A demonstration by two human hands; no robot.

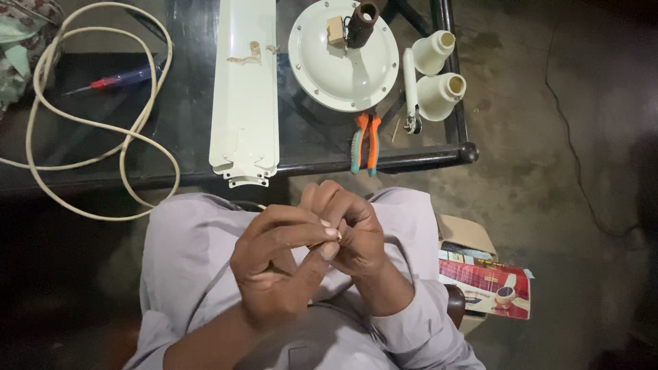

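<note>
I'm pinching some tiny part (322,241) between both hands, left hand (277,264) and right hand (356,233) pressed together over my lap, too small to make out. Probably best keeping the fingertips tight and low so it's not dropping to the floor, pliers (366,142) sitting close on the tabletop (185,130).

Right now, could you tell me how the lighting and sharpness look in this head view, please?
Head view: light falls from above on the glass table and white fan blade, which look crisp; the edges and floor sink into deep shadow; the left hand and right hand are lit and fairly sharp, but whatever they pinch is too small to make out.
</note>
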